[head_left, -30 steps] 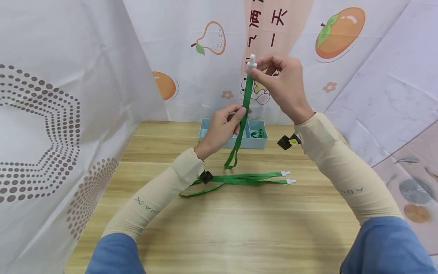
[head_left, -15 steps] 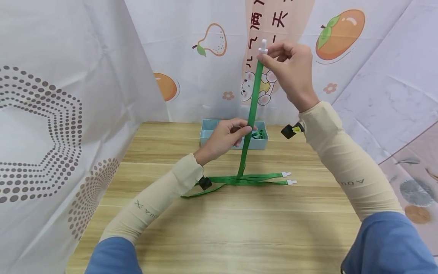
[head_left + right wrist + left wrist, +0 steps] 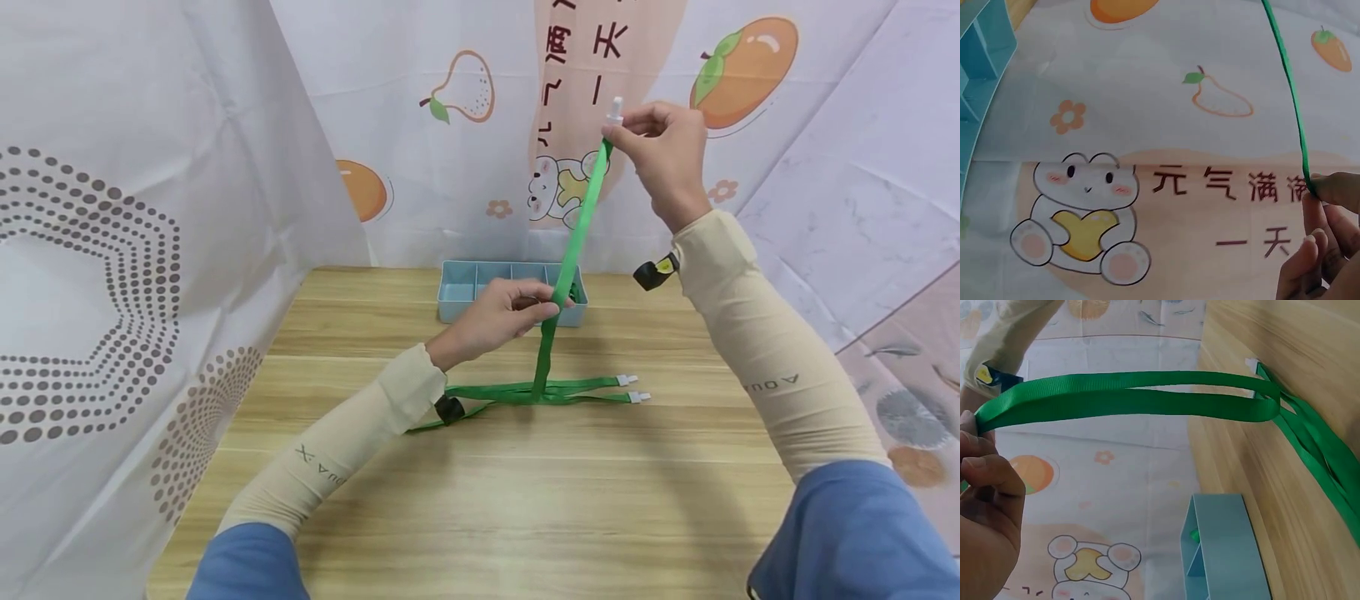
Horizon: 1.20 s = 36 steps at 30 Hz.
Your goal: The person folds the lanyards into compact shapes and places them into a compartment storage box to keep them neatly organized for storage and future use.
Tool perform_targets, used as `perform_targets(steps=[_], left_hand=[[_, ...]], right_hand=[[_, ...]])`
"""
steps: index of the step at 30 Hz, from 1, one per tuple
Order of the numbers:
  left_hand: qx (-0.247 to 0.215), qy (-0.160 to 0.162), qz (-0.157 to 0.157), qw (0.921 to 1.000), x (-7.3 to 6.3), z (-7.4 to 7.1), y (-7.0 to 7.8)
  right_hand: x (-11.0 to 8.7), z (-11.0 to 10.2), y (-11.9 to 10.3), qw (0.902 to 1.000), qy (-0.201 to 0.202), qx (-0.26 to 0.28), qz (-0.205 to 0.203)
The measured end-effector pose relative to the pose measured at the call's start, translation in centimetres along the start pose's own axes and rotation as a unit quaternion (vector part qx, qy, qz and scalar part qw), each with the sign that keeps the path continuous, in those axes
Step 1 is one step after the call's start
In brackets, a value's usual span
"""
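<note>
A green lanyard [image 3: 580, 229] with a white plastic clip [image 3: 616, 110] stretches slantwise between both hands. My right hand [image 3: 666, 154] pinches it high up, just under the clip. Lower down, my left hand [image 3: 504, 315] pinches the strap between thumb and fingers. Below that grip the lanyard hangs as a narrow loop, plain in the left wrist view, where the loop [image 3: 1210, 400] ends beside other green straps. Those lanyards [image 3: 517, 392] lie lengthwise on the table, white clips [image 3: 628, 381] pointing right. My left forearm hides part of their left ends.
Behind the left hand stands a light blue divided box [image 3: 457, 302] with a bit of green strap in its right compartment. The wooden table [image 3: 525, 500] ends at a printed white curtain [image 3: 420, 200] at the back and sides.
Both hands have moved right, the left also downward, so more strap stretches between them. The right hand rose, then dipped slightly. The loop's lower end now reaches the lanyards on the table.
</note>
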<state>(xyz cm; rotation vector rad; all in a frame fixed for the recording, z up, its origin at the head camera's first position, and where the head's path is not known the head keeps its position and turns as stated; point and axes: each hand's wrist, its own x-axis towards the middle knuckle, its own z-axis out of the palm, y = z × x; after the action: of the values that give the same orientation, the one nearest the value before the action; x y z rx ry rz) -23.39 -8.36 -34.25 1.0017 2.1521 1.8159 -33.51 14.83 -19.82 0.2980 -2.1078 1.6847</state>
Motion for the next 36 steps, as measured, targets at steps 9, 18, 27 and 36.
perform_targets(steps=[9,18,27,36], left_hand=[[-0.053,0.001,-0.025,0.9983,0.3,0.1,0.6],[-0.061,0.041,-0.056,0.9957,0.8,-0.2,0.4],[-0.022,0.049,-0.067,0.9963,0.8,-0.3,0.3],[-0.041,0.074,-0.033,0.9958,1.2,-1.2,1.7]], right_hand=[[0.7,-1.3,4.7,0.9964,-0.028,-0.059,0.055],[0.5,-2.7,6.9,0.9955,-0.031,-0.047,0.076],[0.2,-3.3,7.4,0.9873,-0.05,-0.126,0.083],[-3.7,-4.0,12.1,0.9524,-0.196,-0.192,0.132]])
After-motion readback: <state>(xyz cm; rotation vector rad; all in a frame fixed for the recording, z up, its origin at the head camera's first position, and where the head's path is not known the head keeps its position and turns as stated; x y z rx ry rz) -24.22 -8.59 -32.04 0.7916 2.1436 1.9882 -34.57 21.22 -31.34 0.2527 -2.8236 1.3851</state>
